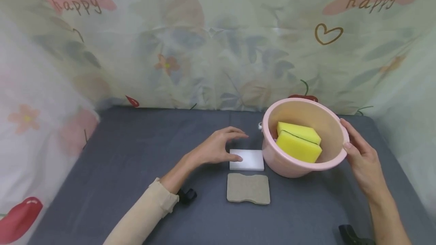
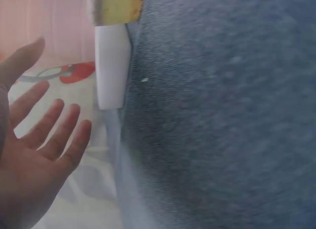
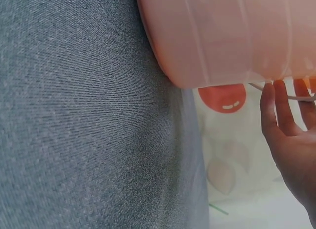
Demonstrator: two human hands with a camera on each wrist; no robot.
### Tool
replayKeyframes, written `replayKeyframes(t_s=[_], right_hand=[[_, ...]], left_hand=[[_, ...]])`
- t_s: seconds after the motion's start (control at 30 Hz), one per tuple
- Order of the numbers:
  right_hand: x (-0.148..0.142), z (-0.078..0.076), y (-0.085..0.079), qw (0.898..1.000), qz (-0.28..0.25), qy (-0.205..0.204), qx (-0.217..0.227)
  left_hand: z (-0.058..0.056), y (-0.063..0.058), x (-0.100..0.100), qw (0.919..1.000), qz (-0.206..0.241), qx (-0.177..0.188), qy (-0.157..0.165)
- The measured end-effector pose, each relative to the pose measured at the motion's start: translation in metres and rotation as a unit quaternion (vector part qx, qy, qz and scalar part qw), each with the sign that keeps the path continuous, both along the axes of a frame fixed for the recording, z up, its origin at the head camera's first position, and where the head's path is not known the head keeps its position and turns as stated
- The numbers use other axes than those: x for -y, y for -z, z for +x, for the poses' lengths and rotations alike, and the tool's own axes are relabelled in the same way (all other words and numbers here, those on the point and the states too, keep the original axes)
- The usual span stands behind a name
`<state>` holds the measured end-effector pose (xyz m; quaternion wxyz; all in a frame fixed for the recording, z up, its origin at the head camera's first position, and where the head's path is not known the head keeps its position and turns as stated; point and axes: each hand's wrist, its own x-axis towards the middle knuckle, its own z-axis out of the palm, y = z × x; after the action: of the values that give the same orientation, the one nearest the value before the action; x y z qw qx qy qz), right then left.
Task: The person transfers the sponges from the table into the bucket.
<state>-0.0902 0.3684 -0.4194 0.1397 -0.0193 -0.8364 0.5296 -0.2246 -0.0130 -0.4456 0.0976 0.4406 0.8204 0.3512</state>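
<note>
A pink bucket (image 1: pixel 284 163) stands on the dark cloth at the right, with two yellow sponges (image 1: pixel 299 143) inside. My right hand (image 1: pixel 366 158) holds its right rim, thumb at the near side; in the right wrist view the fingertips (image 3: pixel 279 88) lie against the bucket's wall (image 3: pixel 222 36). Left of the bucket lies a white rectangular block (image 1: pixel 250 160). My left hand (image 1: pixel 218 146) is over its left end, thumb and fingers spread and nothing between them. Just nearer lies a beige-topped sponge (image 1: pixel 248 189) with notched long sides, its yellow side showing in the left wrist view.
Dark grey cloth (image 1: pixel 136 169) covers the table. A patterned curtain (image 1: pixel 211 48) hangs along the back and both sides. Black wrist-camera parts show beside the left wrist (image 1: pixel 173 179) and near the right forearm (image 1: pixel 391 218).
</note>
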Motion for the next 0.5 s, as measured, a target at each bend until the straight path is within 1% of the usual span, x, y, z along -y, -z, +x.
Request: replayKeyframes(t_s=[0.17,0.3,0.5], right_hand=[[0.000,-0.001,0.000,1.000,-0.006,0.004,-0.001],[0.000,-0.002,0.001,0.999,-0.032,0.000,-0.001],[-0.001,-0.003,0.004,0.997,-0.071,-0.012,-0.011]], left_hand=[[0.002,0.005,0.001,0.9995,-0.031,0.002,0.008],[0.003,0.009,0.001,0.9980,-0.062,0.008,0.012],[0.005,0.015,0.001,0.9962,-0.085,0.015,0.011]])
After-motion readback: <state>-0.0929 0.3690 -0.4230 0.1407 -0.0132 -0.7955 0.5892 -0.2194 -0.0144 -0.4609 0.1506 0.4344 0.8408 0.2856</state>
